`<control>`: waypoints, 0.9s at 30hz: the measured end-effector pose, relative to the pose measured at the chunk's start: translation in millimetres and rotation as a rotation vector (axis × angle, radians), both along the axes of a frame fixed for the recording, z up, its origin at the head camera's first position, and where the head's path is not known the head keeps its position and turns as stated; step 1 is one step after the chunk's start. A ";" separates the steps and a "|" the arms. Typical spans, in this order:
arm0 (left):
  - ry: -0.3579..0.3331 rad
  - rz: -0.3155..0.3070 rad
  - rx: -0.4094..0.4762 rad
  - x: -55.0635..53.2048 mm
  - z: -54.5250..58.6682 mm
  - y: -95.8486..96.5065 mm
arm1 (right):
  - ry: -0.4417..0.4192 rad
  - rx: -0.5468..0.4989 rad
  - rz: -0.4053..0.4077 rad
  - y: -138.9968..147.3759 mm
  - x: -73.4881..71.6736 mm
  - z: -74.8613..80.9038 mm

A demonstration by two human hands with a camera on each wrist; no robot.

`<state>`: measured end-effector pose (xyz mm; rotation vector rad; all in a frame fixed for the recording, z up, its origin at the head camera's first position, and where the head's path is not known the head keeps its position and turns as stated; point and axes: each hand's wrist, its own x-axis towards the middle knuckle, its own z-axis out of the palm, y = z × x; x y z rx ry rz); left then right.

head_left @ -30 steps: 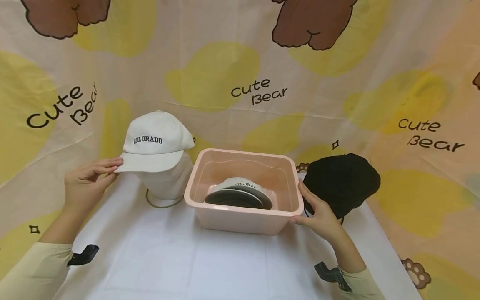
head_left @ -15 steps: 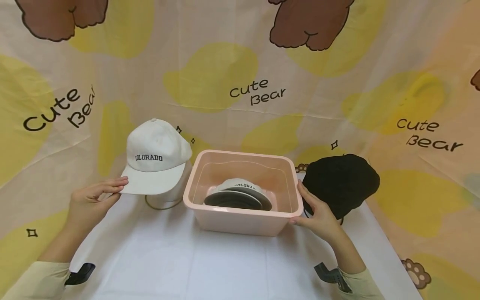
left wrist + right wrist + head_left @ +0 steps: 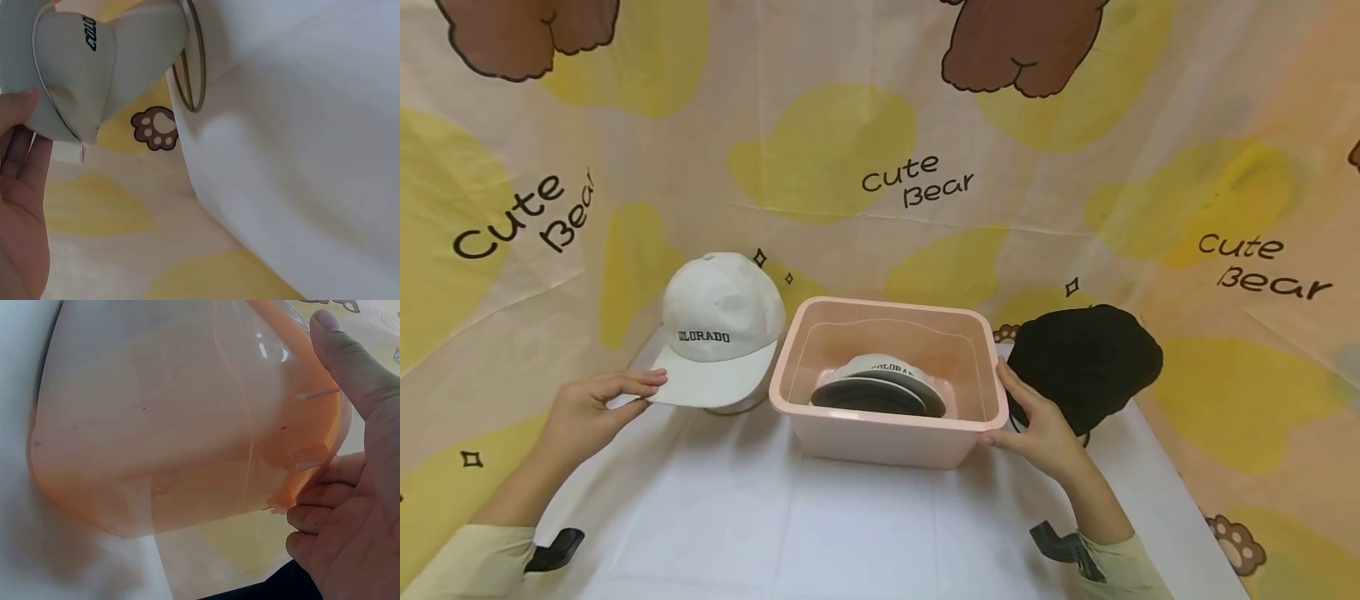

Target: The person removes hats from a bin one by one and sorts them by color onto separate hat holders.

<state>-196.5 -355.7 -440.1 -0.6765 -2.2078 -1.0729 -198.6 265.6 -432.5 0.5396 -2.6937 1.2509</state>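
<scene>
Well apart | left hand (image 3: 593,415): grip pinching cap's brim (image 3: 711,383) | right hand (image 3: 1037,433): clasping bin's rim (image 3: 880,420)

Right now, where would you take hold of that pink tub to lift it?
I'd grip the pink tub by its rim at both short ends, coming from left and right. The rim stands out over walls that narrow downward, likely giving a lip to hook under. The right hand holds the right end.

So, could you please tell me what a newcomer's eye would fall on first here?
Probably the pink bin in the middle, with caps inside. To its left, the fingers of the left hand pinch the brim of a white COLORADO cap. A black hat shows just behind the right hand.
</scene>
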 end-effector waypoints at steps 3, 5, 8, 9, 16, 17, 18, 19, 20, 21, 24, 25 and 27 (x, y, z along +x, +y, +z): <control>-0.021 0.015 -0.017 1.2 0.6 -1.7 | -0.013 0.001 0.001 -0.3 -1.0 0.0; -0.021 0.036 -0.034 2.7 1.3 -1.5 | -0.022 0.004 -0.002 -0.7 -1.0 0.4; -0.046 0.082 -0.077 4.7 3.0 -0.4 | -0.027 0.010 -0.009 -1.2 -0.8 0.6; -0.054 0.094 -0.095 5.0 3.6 -0.2 | -0.028 0.013 -0.011 -1.4 -0.7 0.7; -0.195 0.086 -0.143 7.6 8.2 -6.0 | -0.020 0.006 0.004 -1.8 -1.0 0.4; -0.223 0.080 -0.156 8.1 10.2 -7.0 | -0.017 0.004 0.006 -1.8 -1.3 0.2; -0.250 0.071 -0.168 8.5 13.3 -7.5 | -0.014 0.001 0.008 -1.9 -1.7 0.0; -0.276 0.059 -0.178 8.6 17.1 -7.5 | -0.014 0.001 0.009 -2.1 -2.1 -0.2; -0.302 0.040 -0.191 8.1 21.7 -7.2 | -0.014 0.000 0.010 -2.1 -2.3 -0.4; -0.330 0.024 -0.207 7.6 27.3 -6.5 | -0.011 0.000 0.010 -2.2 -2.5 -0.6; -0.410 -0.014 -0.218 4.8 46.2 0.1 | -0.005 0.004 0.000 -2.0 -1.7 -0.5; -0.428 -0.031 -0.217 3.4 52.4 3.4 | -0.005 0.006 -0.002 -1.6 -1.3 -0.5; -0.452 -0.054 -0.220 0.7 63.4 10.9 | 0.000 0.010 -0.010 -0.9 -0.7 -0.5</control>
